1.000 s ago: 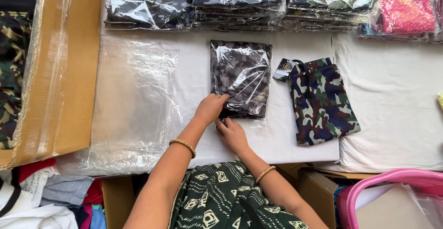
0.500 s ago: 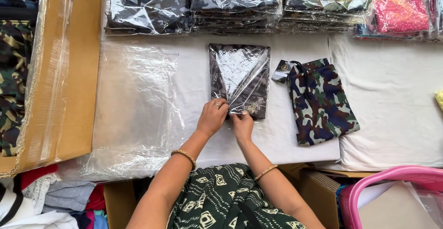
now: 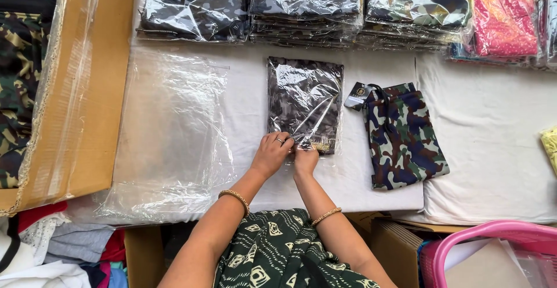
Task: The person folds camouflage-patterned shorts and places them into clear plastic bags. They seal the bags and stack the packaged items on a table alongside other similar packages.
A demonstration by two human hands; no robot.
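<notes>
Now both hands have shifted down to the near edge of the grey camouflage garment in its clear plastic bag (image 3: 304,103), the left hand (image 3: 271,153) and right hand (image 3: 305,159) close together, pinching the flap there. The glossy, flat packet lies mid-desk (image 3: 243,102), beside unbagged green camouflage shorts (image 3: 403,137).

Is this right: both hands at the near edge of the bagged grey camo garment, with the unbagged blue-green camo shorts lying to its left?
Not quite. The head view shows the left hand and right hand at the near edge of the bagged grey camo garment, but the unbagged blue-green camo shorts lie to its right, not its left.
</notes>
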